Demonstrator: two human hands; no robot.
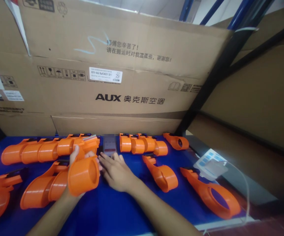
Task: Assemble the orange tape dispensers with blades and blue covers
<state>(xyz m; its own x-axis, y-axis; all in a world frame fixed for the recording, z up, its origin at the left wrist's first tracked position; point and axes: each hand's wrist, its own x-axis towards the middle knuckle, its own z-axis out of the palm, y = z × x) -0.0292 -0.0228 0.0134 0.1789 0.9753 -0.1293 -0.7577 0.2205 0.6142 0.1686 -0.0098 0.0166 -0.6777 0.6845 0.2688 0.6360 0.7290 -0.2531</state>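
My left hand point(73, 158) is closed around an orange tape dispenser point(80, 177), with its round hub turned toward me. Part of the dispenser hides my palm and several fingers. Just to the right, my right hand point(117, 172) reaches over the blue table with its back up and its fingers apart. Its fingertips are close to the held dispenser and to the near end of a dark, flat, phone-like device point(110, 146). Whether they touch either one I cannot tell, and its thumb is hidden.
Orange dispensers stand in a row at the back left point(31, 152) and in a group right of the device point(144, 145). Others lie nearer on both sides. A white-and-blue box point(210, 164) with a cable sits at right. A large cardboard sheet point(132, 82) and dark frame post point(206, 85) bound the table.
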